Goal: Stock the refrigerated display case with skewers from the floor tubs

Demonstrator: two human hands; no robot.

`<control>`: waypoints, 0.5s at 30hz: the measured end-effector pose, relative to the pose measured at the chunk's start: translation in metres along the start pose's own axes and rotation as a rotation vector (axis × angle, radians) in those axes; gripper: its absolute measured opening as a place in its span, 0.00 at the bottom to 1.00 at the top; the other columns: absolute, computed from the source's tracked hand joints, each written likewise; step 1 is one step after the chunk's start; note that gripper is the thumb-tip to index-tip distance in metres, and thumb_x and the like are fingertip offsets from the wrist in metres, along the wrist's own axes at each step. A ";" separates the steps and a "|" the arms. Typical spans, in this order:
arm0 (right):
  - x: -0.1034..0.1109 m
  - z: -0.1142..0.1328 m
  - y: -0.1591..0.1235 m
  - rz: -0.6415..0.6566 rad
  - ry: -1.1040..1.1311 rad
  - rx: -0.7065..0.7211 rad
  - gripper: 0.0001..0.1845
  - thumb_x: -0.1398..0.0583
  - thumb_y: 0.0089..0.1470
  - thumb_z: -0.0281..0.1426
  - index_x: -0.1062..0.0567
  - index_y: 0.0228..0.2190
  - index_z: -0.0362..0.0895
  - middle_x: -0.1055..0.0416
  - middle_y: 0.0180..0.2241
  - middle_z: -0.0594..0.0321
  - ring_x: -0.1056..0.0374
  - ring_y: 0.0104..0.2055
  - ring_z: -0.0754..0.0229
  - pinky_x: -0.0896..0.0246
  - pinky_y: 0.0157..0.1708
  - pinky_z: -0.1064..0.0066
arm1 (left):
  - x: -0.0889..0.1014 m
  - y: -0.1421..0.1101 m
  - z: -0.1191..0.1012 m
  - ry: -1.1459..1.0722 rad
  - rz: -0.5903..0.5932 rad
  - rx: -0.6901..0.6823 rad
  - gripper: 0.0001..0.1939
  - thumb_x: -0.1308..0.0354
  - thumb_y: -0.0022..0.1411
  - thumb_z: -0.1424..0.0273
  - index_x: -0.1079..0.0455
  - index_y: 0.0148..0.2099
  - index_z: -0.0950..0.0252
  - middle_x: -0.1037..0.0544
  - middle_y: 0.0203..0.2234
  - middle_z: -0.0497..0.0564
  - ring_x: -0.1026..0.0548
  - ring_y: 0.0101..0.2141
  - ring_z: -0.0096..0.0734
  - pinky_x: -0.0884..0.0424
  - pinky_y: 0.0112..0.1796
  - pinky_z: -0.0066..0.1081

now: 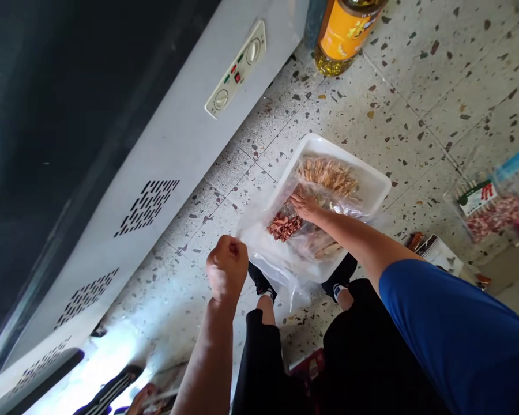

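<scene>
My left hand [227, 266] is closed in a fist, pinching the edge of a clear plastic bag [259, 230] and holding it up. My right hand [305, 206] reaches into the bag's mouth, fingers down on skewered meat [284, 226] inside; what they grip is hidden. The bag lies over a white plastic tray [374, 184] on the floor. The tray holds a bundle of pale brown skewers [328, 174] at its far end.
A white chest freezer [155, 167] with a control panel [237, 69] stands at left. A yellow oil bottle [346, 31] stands beyond the tray. Packaged skewers in plastic [497, 204] lie at right. My feet in black shoes [262, 282] stand by the tray on terrazzo floor.
</scene>
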State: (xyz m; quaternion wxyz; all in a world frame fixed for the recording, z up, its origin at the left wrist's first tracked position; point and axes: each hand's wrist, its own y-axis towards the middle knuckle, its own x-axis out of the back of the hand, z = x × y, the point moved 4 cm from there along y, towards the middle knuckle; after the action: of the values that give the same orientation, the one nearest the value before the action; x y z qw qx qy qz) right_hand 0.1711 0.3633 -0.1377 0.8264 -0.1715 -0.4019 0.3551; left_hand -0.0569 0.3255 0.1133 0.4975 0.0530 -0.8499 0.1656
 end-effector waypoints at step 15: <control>-0.013 0.009 0.014 0.166 -0.506 0.204 0.21 0.47 0.55 0.20 0.28 0.50 0.38 0.32 0.55 0.47 0.45 0.61 0.49 0.59 0.62 0.57 | 0.001 0.008 0.004 0.065 0.013 0.089 0.07 0.48 0.55 0.68 0.36 0.26 0.63 0.30 0.14 0.45 0.30 0.19 0.27 0.38 0.26 0.27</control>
State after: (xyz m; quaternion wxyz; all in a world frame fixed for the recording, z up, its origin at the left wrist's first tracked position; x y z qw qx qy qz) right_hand 0.1523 0.3631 -0.1475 0.6811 -0.0259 -0.5421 0.4914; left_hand -0.0623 0.3318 0.1104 0.5209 0.0640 -0.8254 0.2081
